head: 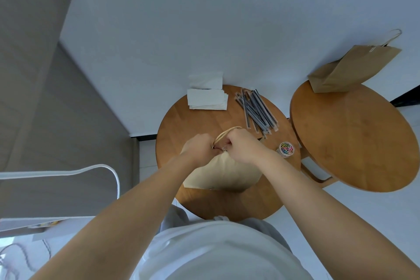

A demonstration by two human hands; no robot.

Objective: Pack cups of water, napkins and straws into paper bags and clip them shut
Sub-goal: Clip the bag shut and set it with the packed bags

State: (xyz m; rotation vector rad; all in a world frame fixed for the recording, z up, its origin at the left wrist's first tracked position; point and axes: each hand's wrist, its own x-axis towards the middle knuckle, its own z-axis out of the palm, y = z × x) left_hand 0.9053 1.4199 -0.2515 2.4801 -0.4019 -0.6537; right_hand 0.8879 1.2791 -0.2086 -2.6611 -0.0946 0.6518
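Observation:
A pale paper bag (221, 171) stands on the near round wooden table (179, 125). Its top edge is pressed together under my hands, and its twisted paper handle (223, 134) arches up behind them. My left hand (199, 146) pinches the top of the bag from the left. My right hand (241, 145) pinches the same edge from the right, with a small metal paper clip (223, 148) showing between the fingertips. What is inside the bag is hidden. White napkins (208, 98) and wrapped straws (256, 110) lie at the far side of this table.
A clear tub of coloured paper clips (286, 149) sits right of my hands. A brown paper bag (350, 70), clipped at its top, stands on the second round table (354, 141) to the right. A white wall is close behind. A white frame (91, 169) is at my left.

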